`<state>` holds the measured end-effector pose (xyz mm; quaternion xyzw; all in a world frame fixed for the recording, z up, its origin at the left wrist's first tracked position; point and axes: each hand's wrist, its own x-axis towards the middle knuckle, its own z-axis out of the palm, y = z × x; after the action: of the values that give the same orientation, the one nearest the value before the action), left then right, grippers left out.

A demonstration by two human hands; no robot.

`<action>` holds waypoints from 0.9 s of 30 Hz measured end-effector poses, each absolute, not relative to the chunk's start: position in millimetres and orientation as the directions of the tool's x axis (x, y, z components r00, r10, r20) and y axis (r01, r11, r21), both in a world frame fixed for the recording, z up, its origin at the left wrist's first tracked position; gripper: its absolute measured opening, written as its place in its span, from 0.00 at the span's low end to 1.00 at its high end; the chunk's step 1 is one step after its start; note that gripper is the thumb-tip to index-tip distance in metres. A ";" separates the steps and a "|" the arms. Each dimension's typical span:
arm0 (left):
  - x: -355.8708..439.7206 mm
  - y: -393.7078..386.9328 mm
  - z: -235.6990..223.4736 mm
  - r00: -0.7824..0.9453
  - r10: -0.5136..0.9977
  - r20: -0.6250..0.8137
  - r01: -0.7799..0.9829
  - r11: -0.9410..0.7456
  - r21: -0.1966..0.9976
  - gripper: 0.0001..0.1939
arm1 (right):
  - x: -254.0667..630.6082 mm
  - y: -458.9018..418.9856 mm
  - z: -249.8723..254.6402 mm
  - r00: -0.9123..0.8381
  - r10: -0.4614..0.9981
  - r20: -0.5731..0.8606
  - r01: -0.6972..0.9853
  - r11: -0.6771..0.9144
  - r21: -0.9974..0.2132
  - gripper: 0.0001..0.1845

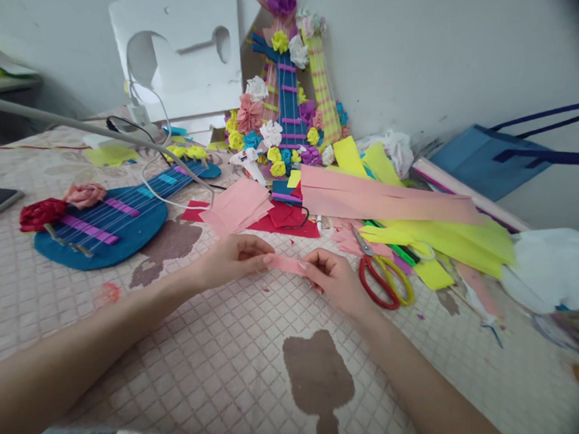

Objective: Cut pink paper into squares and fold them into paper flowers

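Observation:
A small strip of pink crepe paper [286,264] stretches between my two hands, just above the table. My left hand [233,260] pinches its left end between thumb and fingers. At the other end, my right hand [335,279] grips the strip in the same way. Scissors [377,282] with one red and one yellow handle lie right beside my right hand. A stack of cut pink paper pieces [236,206] rests beyond my left hand, partly on red paper [290,220].
A blue toy guitar [114,224] with paper flowers lies at left, a white cable crossing it. Decorated guitars [288,103] lean on the wall behind a glue gun [248,162]. Pink sheets [383,196] and yellow sheets [452,241] spread at right near a blue bag [490,161].

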<state>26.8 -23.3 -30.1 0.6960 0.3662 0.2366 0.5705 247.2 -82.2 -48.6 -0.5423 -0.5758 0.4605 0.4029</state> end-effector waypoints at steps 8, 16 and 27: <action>41.1 -21.7 -28.4 0.605 0.792 -0.080 0.301 -0.134 0.944 0.11 | 273.5 -82.9 -33.3 -0.115 0.993 0.007 0.353 0.048 -0.934 0.12; 118.6 -9.4 -16.7 0.626 0.768 -0.137 0.131 0.070 0.989 0.13 | 376.3 -98.2 -43.0 0.145 0.963 0.227 0.866 -0.013 -0.499 0.13; 226.3 24.3 -35.8 0.642 0.736 -0.215 0.312 0.006 0.950 0.10 | 371.3 -108.4 -50.2 0.174 0.961 0.215 0.970 -0.129 -0.208 0.21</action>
<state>226.3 24.3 -35.8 0.6823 0.3840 0.1778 0.5962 371.3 -108.4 -50.2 -0.7513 -0.6424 -0.0143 0.1505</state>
